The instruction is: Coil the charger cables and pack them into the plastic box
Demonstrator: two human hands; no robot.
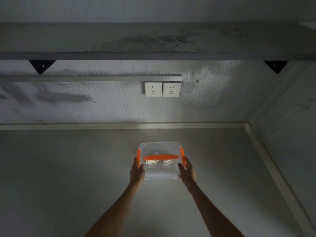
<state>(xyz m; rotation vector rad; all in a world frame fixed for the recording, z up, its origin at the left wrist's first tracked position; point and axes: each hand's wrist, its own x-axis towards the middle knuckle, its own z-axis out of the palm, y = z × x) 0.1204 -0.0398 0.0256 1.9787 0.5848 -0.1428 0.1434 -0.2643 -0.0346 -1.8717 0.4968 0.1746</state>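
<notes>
A clear plastic box (160, 173) with its lid on, an orange handle and orange side latches, sits on the grey tabletop in the middle of the view. Through the lid I see white charger cables (158, 161) coiled inside with their white plugs. My left hand (136, 171) holds the box's left side, with fingers by the left latch. My right hand (187, 171) holds the right side, with fingers by the right latch. Both arms reach forward from the bottom of the view.
The grey table (68, 177) runs back to a rough white wall with two white sockets (162, 89). A shelf on black brackets (41, 65) hangs above. A side wall bounds the table at the right.
</notes>
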